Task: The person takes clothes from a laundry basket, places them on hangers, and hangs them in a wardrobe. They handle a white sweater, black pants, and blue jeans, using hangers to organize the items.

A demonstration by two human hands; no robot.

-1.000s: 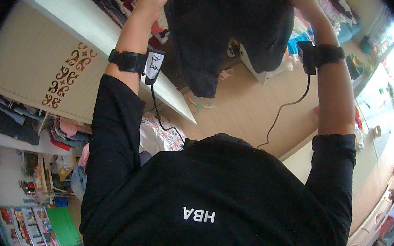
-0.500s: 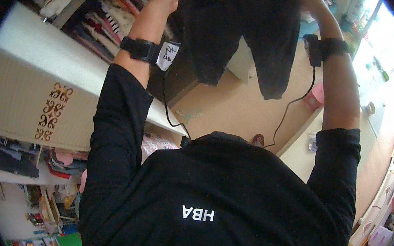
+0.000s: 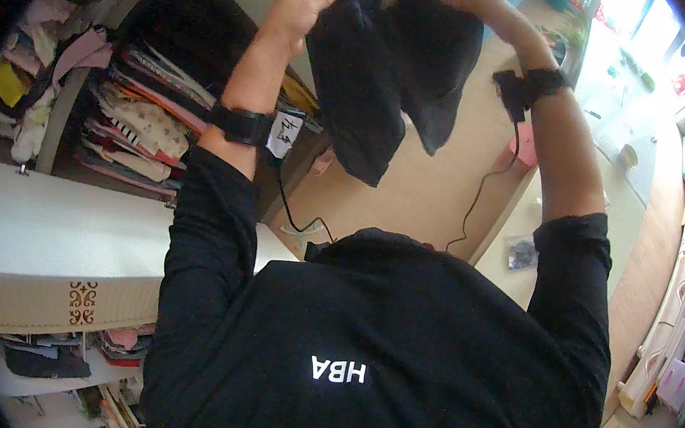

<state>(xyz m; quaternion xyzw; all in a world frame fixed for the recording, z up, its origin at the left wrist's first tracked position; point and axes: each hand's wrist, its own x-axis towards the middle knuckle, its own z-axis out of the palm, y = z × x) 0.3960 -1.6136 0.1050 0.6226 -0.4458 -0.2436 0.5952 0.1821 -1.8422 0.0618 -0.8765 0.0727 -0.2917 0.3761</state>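
Observation:
A pair of dark trousers hangs in front of me, legs downward, one leg lower than the other. My left hand is closed on the left end of the waistband, its thumb lying over the cloth. At the waistband's right end, my right hand grips the cloth, with some fingers hidden behind it. Each forearm carries a black strap with a small box and a cable.
To the left, a wardrobe holds stacked folded clothes and a looser heap of garments. Below it is a white door panel. On the right, a pale table bears a small clear bag; a pink box stands beyond.
The trousers have come lower into view and tilted, with the legs swinging left. Both hands still hold the waistband, and the room has shifted as my head turned.

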